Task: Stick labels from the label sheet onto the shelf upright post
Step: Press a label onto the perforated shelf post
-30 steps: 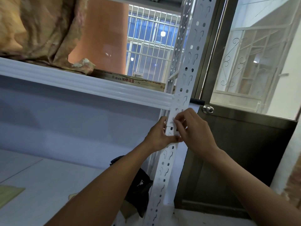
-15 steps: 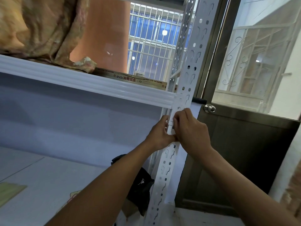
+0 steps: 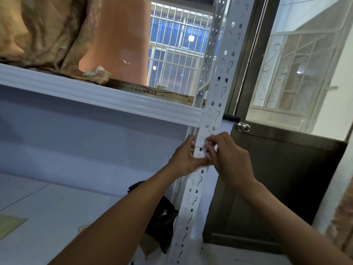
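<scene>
- Both hands are up at the shelf upright post (image 3: 219, 88), the white perforated strip running top to bottom through the middle of the view, just below where the white shelf beam (image 3: 95, 92) meets it.
- The left hand (image 3: 186, 157) grips the post: fingers wrapped round its left edge, thumb laid across the front face.
- The right hand (image 3: 230, 159) comes in from the other side, fingers bent and bunched, tips on the post's face just above that thumb.
- Under those tips sits a pale label (image 3: 201, 139), flat against the post between the two hands. I can't tell whether the right hand pinches it or only presses on it.
- The label sheet itself can't be made out here.
- On the beam, a crumpled tan cloth (image 3: 47, 35) and a flat printed carton (image 3: 152, 92) beside it.
- Right of the post, a dark door (image 3: 286, 178) with a round metal knob (image 3: 243, 127).
- Low down, a black bag (image 3: 162, 217) sits just left of the post.
</scene>
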